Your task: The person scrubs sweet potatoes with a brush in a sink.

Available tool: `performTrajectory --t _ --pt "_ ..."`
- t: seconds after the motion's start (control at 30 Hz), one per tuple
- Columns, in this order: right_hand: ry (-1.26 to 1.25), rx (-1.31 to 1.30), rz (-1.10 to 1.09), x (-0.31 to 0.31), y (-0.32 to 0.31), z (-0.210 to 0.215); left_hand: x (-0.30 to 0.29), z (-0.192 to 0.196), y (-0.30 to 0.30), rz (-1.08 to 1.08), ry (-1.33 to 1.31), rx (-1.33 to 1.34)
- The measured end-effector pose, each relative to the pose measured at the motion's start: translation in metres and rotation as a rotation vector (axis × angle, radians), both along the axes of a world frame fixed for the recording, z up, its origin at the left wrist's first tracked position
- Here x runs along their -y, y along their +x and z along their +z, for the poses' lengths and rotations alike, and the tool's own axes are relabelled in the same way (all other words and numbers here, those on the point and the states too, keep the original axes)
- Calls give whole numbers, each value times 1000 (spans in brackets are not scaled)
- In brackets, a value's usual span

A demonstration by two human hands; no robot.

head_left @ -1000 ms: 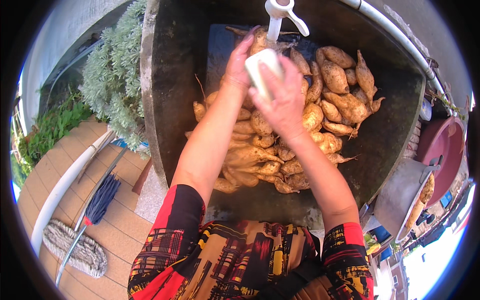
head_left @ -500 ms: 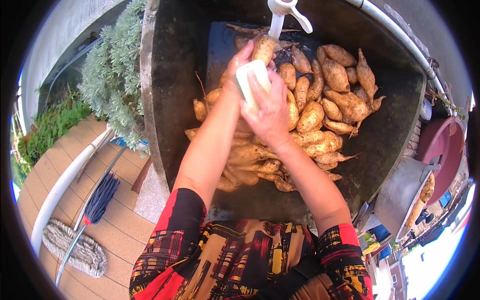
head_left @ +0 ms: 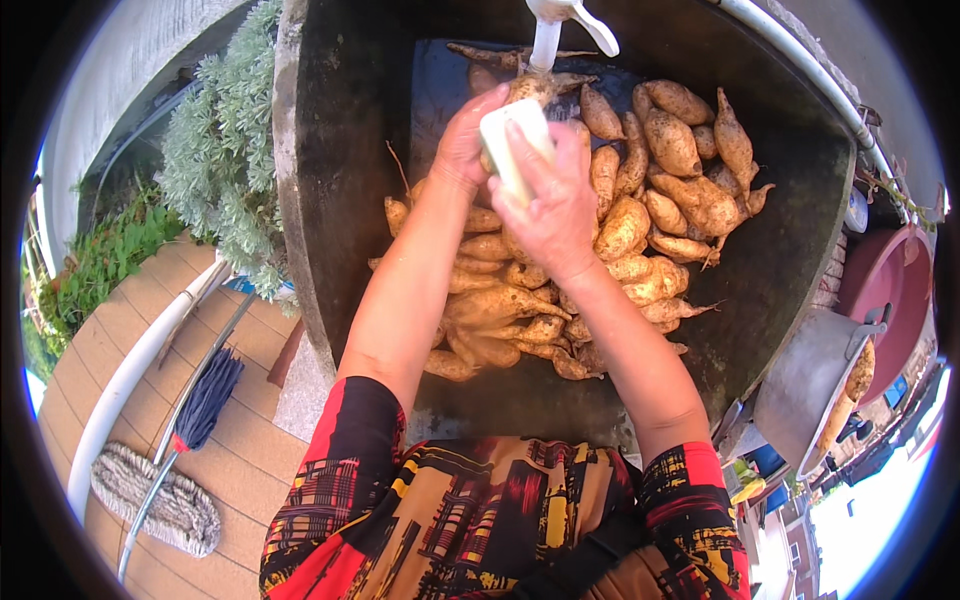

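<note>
Under the white tap, my left hand is closed round a sweet potato, mostly hidden behind what my right hand holds. My right hand grips a white block that looks like a sponge and presses it over that sweet potato. The right fingers are slightly blurred. Around and below both hands lies a heap of tan, soil-marked sweet potatoes in a dark stone basin. Another knobbly sweet potato shows just beneath the spout.
A white pipe runs along the basin's far right edge. Outside on the right are a metal pot and a reddish tub. To the left stand a silvery shrub, a blue mop and a grey mop head on brown planks.
Both hands have shifted slightly, and the sponge sits a little lower and tilts differently. The held sweet potato, whose upper end showed above the sponge, is now mostly covered.
</note>
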State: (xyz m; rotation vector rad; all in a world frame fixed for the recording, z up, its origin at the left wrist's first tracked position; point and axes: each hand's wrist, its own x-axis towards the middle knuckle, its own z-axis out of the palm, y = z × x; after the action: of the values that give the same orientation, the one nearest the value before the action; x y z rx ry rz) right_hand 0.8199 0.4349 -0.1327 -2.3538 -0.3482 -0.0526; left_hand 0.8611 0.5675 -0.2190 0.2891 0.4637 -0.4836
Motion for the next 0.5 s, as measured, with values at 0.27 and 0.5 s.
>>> performTrajectory --t 0.27,0.5 --pt "-38 -260 -343 33 85 -28 16 11 5 -14 227 134" --pt "39 26 -9 -9 -10 -9 5 -3 14 125 41 39"
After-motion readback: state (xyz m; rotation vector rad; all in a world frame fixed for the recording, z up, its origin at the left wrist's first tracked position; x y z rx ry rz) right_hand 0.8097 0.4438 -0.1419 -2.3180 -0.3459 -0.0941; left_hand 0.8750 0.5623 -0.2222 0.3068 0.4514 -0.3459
